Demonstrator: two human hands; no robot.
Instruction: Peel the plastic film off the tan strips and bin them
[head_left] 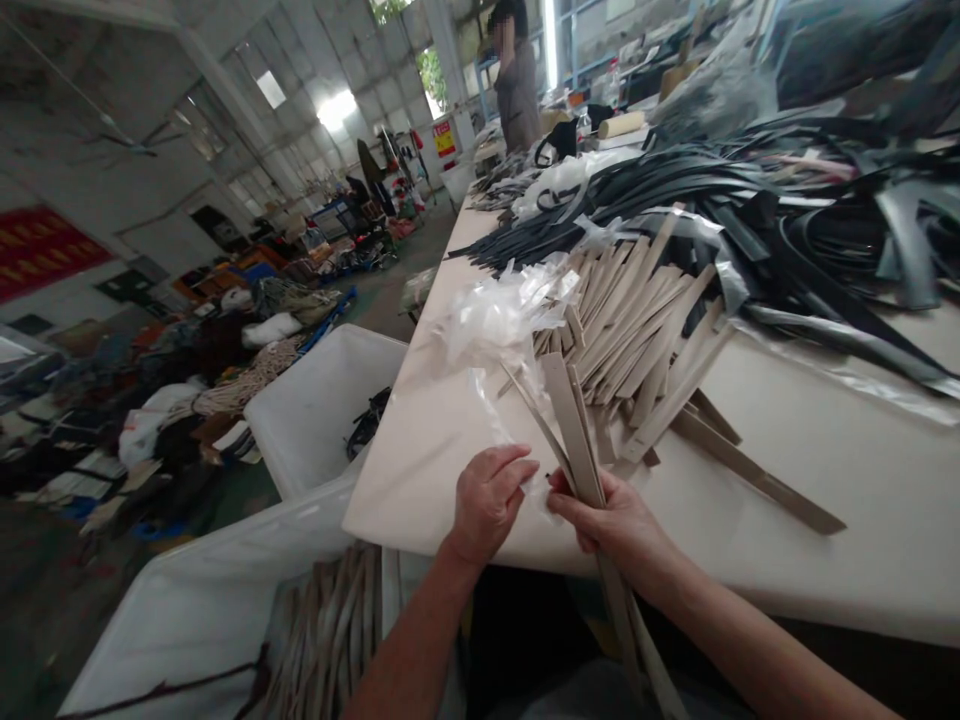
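Several long beige strips (576, 430) stand upright in my right hand (615, 515), whose fingers wrap round them near the table's front edge. My left hand (491, 500) is just left of them, fingers bent, with a thin piece of clear plastic (534, 490) at its fingertips. Whether the left fingers grip that plastic is hard to make out. Behind the hands lies a heap of beige strips (630, 320) on the pale table (420, 450). Crumpled clear plastic bags (495, 315) lie left of the heap.
Long black strips (675, 180) cover the back of the table. One white bin (322, 400) is left of the table; another bin (187, 590) nearer me holds bundled strips (330, 630). A person (517, 90) stands at the far end. Piled goods lie on the floor at left.
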